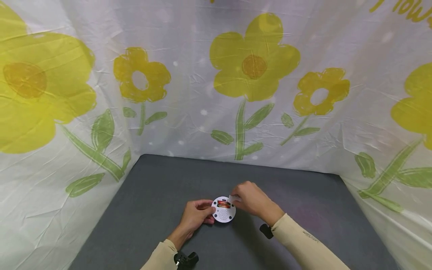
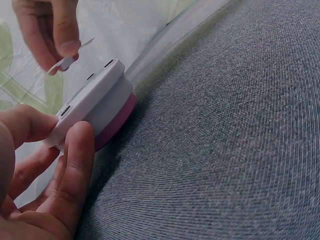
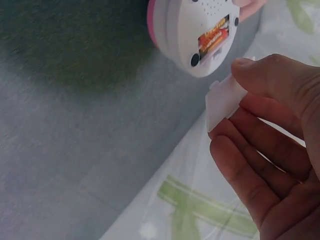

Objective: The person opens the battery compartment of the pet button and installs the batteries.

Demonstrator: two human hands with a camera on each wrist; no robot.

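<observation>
A round white device (image 1: 223, 215) with a pink edge shows its underside, with speaker holes and dark round feet. Orange-and-black batteries (image 1: 224, 204) lie in its uncovered compartment. My left hand (image 1: 195, 216) grips the device by its left rim, thumb on the face; the left wrist view shows it tilted just above the dark cloth. My right hand (image 1: 251, 198) pinches a small white battery cover (image 3: 225, 102) between thumb and fingers. In the right wrist view that cover is apart from the device, beside the compartment end.
A dark grey cloth-covered table (image 1: 162, 183) lies under both hands. White curtains (image 1: 189, 123) printed with yellow flowers hang along its back and sides. Black straps with small units (image 1: 185, 259) sit on both wrists.
</observation>
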